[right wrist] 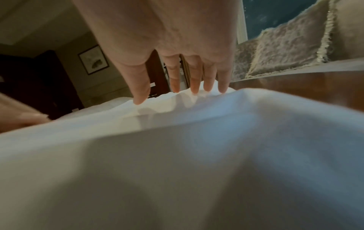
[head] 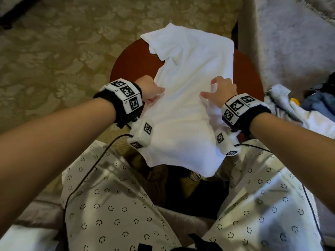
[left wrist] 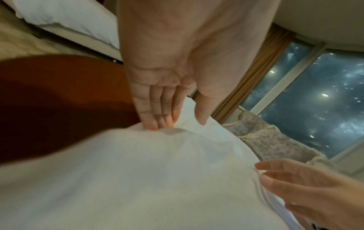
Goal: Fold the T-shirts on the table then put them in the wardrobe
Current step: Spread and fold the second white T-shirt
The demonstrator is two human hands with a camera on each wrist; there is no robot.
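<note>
A white T-shirt (head: 186, 115) lies spread on a round reddish-brown table (head: 130, 62), with its near hem hanging over the edge toward my lap. My left hand (head: 155, 95) rests on the shirt's left edge. In the left wrist view its straight fingers (left wrist: 157, 118) press into the T-shirt (left wrist: 138, 171), the thumb held apart. My right hand (head: 210, 88) is on the right side, fingers spread. In the right wrist view its fingertips (right wrist: 197, 90) touch a raised crease of the T-shirt (right wrist: 197, 155).
A heap of other clothes (head: 299, 109) lies to the right of the table. A grey fluffy seat (head: 290, 42) stands behind it and patterned carpet (head: 54, 51) spreads to the left. My knees in smiley-print trousers (head: 112, 196) sit close under the table's near edge.
</note>
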